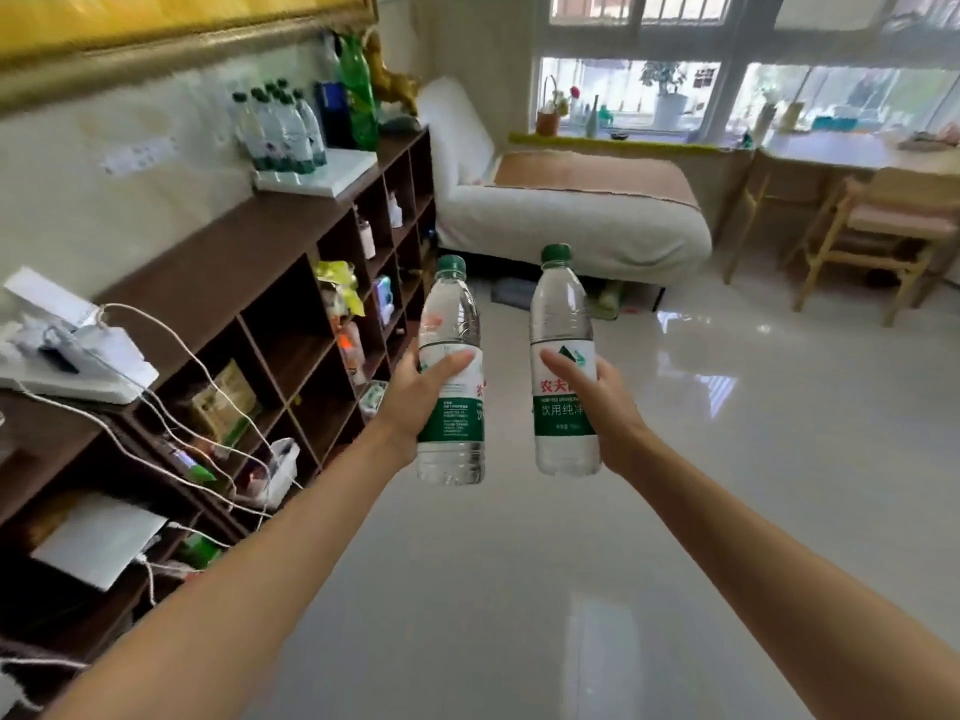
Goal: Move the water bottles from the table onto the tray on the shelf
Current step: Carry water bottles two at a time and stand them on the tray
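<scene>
Left hand [415,397] gripping one bottle [451,376], right hand [597,402] another bottle [563,366], both upright. Best carried level to the tray [332,181], set beside bottles already there [280,127].

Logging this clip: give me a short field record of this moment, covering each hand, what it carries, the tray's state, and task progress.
left hand: shut around the label of an upright water bottle
right hand: shut around a second upright bottle
bottle caps: green, both on
tray: white, on top of the brown shelf, far left
tray contents: a cluster of bottles standing at its left end; right end bare
location: both held bottles over the floor, not yet at the tray
progress: carrying stage
</scene>
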